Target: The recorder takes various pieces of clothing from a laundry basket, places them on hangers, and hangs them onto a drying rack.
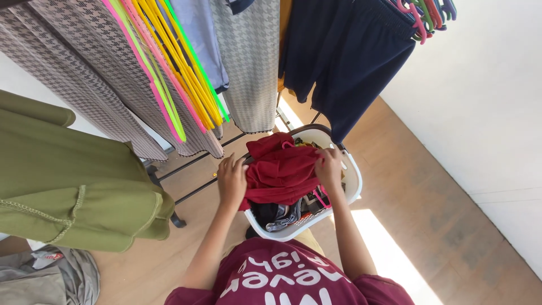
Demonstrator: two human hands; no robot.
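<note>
A dark red garment [280, 169] lies bunched on top of a white laundry basket [352, 181] full of clothes. My left hand [232, 179] grips the garment's left edge and my right hand [329, 166] grips its right edge. Both hands hold the cloth just above the basket. Darker clothes and a pink hanger [322, 199] show under the red garment inside the basket.
A clothes rack stands behind the basket with houndstooth garments [101, 62], bright pink, yellow and green hangers [169, 62] and navy shorts [350, 62]. An olive green garment [68, 175] hangs at the left. A white wall [485, 101] runs along the right; grey cloth [51, 277] lies on the wooden floor.
</note>
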